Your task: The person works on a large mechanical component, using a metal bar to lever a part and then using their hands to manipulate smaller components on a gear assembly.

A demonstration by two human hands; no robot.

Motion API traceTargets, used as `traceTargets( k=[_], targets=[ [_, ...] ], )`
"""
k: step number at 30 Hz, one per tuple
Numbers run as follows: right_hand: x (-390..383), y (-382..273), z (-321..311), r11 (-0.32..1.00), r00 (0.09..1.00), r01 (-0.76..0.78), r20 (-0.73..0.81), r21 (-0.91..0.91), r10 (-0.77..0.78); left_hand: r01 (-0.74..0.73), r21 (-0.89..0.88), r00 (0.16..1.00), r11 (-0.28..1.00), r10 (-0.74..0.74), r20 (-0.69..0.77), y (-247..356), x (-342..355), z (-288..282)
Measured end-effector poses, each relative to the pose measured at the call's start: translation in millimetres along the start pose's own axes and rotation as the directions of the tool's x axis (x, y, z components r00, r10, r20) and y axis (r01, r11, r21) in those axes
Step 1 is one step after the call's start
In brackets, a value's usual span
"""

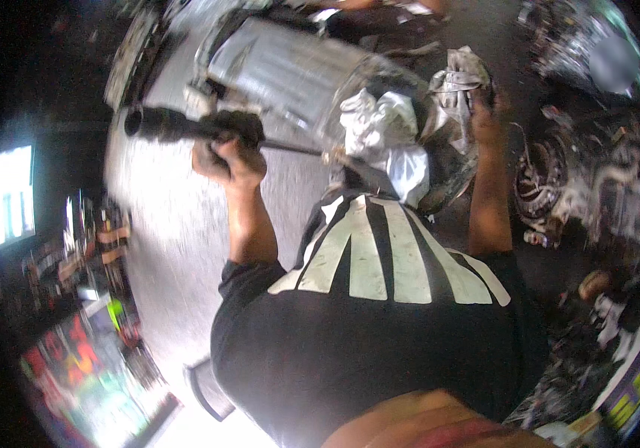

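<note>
Left hand (230, 160) is clamped around a dark metal shaft (174, 125), held left of the wearer's centre line above a pale grey surface (178, 216). Risk noted: the grip lies nearer the thick end, so the thin length to the right could swing or dip; grease, if present, could let the shaft turn or slip in the bare fingers. Condition: black, cylindrical and apparently hollow at its left end, bulkier about the grip, then slim and straight, running right and slightly downward; blur prevents any finding on wear, and where the far tip ends cannot be settled. Beyond it lies a silver ribbed metal case (282, 66). Next right, crumpled white plastic (379, 123) sits between the hands and could catch on the shaft if knocked. Right hand (489, 116) appears closed on a bunched grey rag (459, 81), whose hanging folds could snag on the machine parts (540, 172) farther right.
</note>
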State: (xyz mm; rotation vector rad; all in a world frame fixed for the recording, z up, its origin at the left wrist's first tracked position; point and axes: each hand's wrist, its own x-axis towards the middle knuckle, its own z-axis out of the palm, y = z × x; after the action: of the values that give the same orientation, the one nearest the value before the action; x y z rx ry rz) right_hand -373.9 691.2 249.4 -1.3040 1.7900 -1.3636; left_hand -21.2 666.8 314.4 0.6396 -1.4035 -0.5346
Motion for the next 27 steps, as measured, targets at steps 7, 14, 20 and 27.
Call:
traceTargets(
  k=[7,14,20,27],
  targets=[
    [-35,135,76,0.539,0.860,0.384,0.503,-0.750,0.087,0.092,0.286,0.990,0.954,-0.056,-0.130,58,-48,-18],
    [-76,88,60,0.738,0.796,0.562,0.486,-0.374,-0.360,0.107,0.512,0.984,0.852,-0.017,-0.177,115,-91,-48],
    [-169,66,114,0.955,0.603,0.267,0.751,0.127,-0.269,0.153,0.222,0.923,0.963,-0.060,-0.380,112,-97,-60],
    [-251,146,216,0.918,0.597,0.394,0.749,0.037,-0.286,0.175,-0.250,0.852,0.952,-0.274,-0.446,89,-98,-84]
  ],
)
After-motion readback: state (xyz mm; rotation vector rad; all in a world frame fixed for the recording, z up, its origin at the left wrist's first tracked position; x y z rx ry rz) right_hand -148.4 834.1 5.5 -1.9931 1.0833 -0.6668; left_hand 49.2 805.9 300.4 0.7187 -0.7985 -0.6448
